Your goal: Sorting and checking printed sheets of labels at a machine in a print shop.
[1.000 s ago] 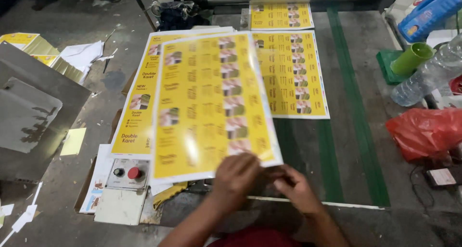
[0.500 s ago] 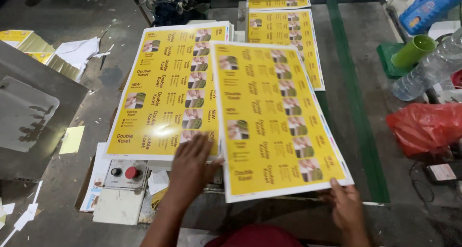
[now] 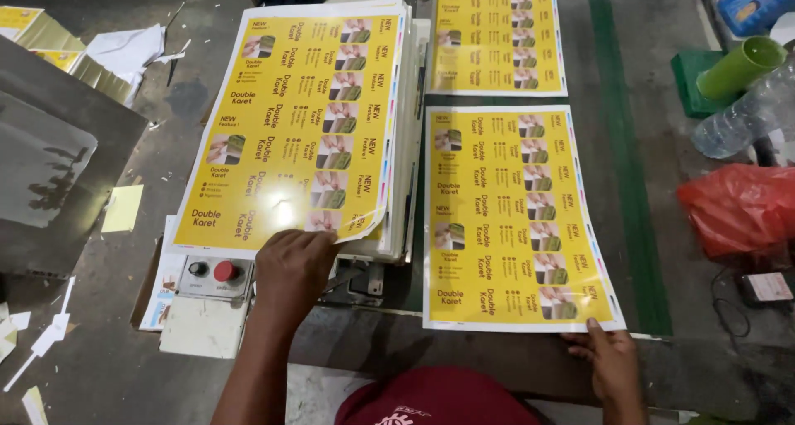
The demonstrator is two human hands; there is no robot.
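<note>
A stack of glossy yellow printed sheets (image 3: 298, 127) lies left of centre. My left hand (image 3: 294, 268) rests on the stack's near edge, fingers on the curled corner of the top sheet. A single yellow printed sheet (image 3: 509, 218) lies flat on the dark belt to the right. My right hand (image 3: 609, 354) touches that sheet's near right edge with its fingertips. Another yellow sheet (image 3: 497, 36) lies farther along the belt.
A small control box with a red button (image 3: 211, 276) sits below the stack. At right are a red plastic bag (image 3: 733, 210), a clear bottle (image 3: 741, 114) and a green cup (image 3: 737, 65). A green belt stripe (image 3: 625, 185) runs lengthwise. Paper scraps lie at left.
The top sheet went from the stack to the right and now lies flat on the belt. My left hand moved up onto the stack's near corner; my right hand stays at the sheet's edge.
</note>
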